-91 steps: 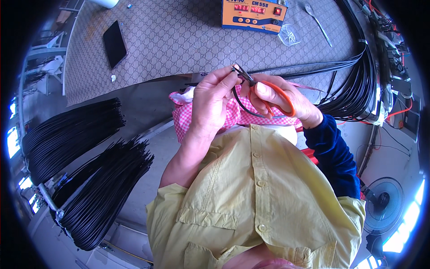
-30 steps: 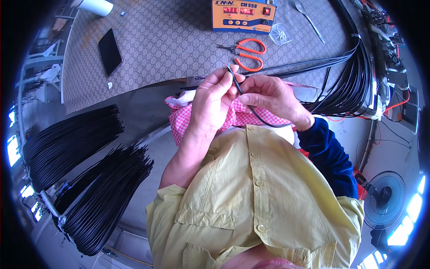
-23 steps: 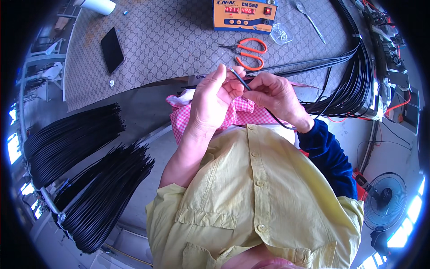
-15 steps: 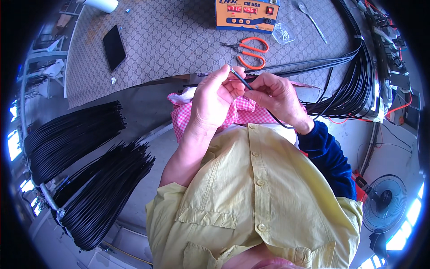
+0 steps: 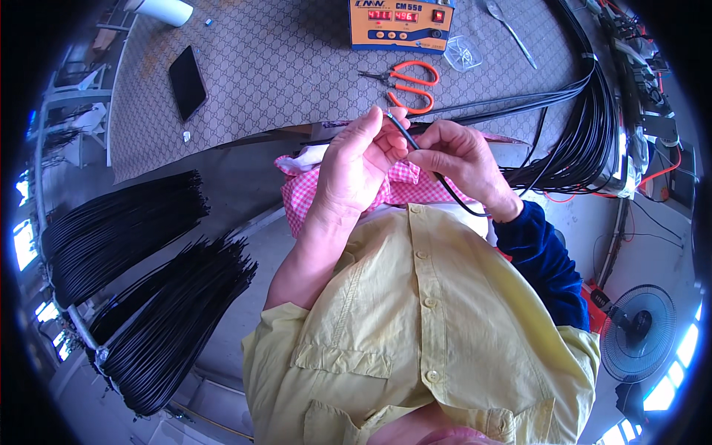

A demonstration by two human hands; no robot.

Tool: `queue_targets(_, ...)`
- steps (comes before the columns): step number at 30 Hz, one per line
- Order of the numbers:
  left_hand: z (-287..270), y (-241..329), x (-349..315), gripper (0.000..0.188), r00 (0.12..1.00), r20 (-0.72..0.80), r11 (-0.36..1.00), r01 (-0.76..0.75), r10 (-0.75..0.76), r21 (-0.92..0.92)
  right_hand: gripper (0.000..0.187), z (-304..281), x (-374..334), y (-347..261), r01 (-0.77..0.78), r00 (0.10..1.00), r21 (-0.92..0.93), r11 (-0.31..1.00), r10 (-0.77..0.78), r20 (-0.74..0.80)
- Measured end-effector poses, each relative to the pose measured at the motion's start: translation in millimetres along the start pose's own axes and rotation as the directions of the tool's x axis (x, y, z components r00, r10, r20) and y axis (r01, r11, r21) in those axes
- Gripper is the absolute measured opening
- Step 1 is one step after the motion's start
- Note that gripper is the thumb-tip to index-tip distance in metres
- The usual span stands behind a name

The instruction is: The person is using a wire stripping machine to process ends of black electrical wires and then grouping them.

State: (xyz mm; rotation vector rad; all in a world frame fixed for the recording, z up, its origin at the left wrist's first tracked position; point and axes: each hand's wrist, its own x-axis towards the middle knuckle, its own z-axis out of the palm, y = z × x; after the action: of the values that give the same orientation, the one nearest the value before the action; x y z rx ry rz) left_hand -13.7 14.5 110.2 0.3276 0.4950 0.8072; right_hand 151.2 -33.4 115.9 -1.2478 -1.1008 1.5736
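A thin black cable (image 5: 404,133) runs between my two hands at the table's near edge. My left hand (image 5: 363,152) pinches its tip between thumb and fingers; a small light bit shows at that end, too small to make out. Behind the tip, my right hand (image 5: 454,156) grips the cable between thumb and forefinger, and the rest curves down below the wrist. Just beyond my fingers lie orange-handled scissors (image 5: 413,85) with short dark blades. Pink checked cloth (image 5: 304,194) covers my lap under the hands.
An orange box with a red display (image 5: 400,26) stands at the back, beside a clear dish (image 5: 463,53) of small pieces. A spoon (image 5: 512,33), a phone (image 5: 188,81) and a white cylinder (image 5: 160,10) lie on the table. Black cable bundles (image 5: 174,326) hang at left; more cables (image 5: 586,148) drape right.
Both hands stay almost in place, still on the cable. Its tip shifts very slightly, and the table things sit a little differently in view as the head moves.
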Motion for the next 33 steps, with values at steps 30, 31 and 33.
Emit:
queue_targets(30,-86.1,-63.9,23.6,0.011,0.871,-0.361,0.934,0.248,-0.331,-0.258,0.027,-195.4,-130.7,211.4,-0.477,0.796,-0.879,-0.017,0.414,-0.441)
queue_targets(31,-91.5,-65.9,27.3,0.011,0.867,-0.370,0.928,0.234,-0.335,-0.291,0.029,-202.6,-136.7,230.1,-0.505,0.772,-0.860,-0.070,0.409,-0.486)
queue_targets(33,-99.6,-68.6,32.5,0.011,0.857,-0.389,0.913,0.200,-0.339,-0.356,0.028,-202.3,-143.2,237.4,-0.453,0.813,-0.888,-0.077,0.372,-0.448)
